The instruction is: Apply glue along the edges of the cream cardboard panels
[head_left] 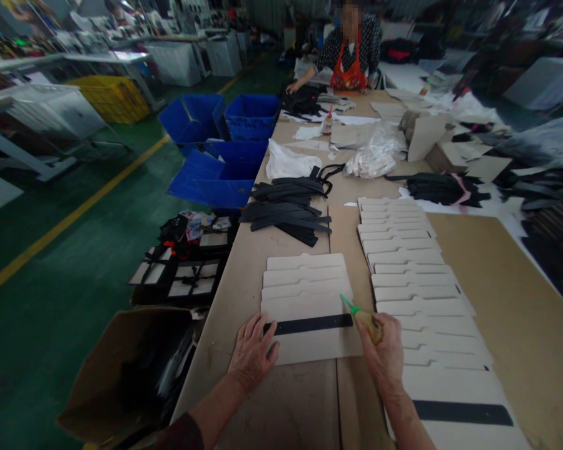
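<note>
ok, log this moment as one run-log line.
left hand: resting on cardboard panel | right hand: holding green-nozzled squeeze bottle | black strip: lying across panel

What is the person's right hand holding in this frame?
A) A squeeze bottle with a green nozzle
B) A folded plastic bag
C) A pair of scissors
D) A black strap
A: the right hand grips a squeeze bottle with a green nozzle, held over a pale card sheet.

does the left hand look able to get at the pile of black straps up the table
Probably yes, with a lean forward. The left hand rests at the edge of a cardboard panel, and the black straps lie further up the same table. Nothing tall stands between them, so the way looks free.
</note>
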### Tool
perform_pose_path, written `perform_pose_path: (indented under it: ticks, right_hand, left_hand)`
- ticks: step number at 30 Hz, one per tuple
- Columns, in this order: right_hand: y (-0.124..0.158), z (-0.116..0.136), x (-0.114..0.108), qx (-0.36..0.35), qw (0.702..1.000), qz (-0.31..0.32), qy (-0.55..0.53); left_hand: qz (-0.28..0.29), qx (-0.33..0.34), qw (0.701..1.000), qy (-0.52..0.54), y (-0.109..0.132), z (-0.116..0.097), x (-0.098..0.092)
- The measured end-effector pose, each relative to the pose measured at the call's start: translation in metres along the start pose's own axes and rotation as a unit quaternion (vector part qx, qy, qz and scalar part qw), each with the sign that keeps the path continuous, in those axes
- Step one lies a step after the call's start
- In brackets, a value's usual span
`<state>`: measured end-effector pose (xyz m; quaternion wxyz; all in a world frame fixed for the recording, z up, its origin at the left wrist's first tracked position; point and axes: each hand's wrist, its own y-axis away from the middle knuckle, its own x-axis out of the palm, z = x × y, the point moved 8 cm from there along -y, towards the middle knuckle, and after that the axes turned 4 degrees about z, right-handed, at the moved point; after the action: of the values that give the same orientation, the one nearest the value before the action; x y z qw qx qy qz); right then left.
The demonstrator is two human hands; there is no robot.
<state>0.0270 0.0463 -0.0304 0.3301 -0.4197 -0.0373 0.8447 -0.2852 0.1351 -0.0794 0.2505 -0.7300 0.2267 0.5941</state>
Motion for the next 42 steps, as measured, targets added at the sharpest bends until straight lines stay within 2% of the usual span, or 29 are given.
perform_pose_path:
  ticks: [16,24,31,42]
  right_hand:
    - [-0.003,0.019,0.005,-0.09,0.995,0.03,0.002]
    - [0.001,0.025,0.012,-0.095,0.994,0.044,-0.014]
    - [0.01,0.031,0.03,-0.076,0.992,0.09,-0.05]
    - [0.017,0.052,0.051,-0.082,0.986,0.123,-0.072]
  left_hand:
    - [0.007,-0.004,1.0,0.01,0.0,0.0,0.001]
    - [0.009,-0.004,1.0,0.015,0.001,0.001,0.0]
    - [0.013,-0.01,1.0,0.02,0.0,-0.001,-0.001]
    - [0.023,-0.022,0.999,0.036,0.002,0.001,0.003]
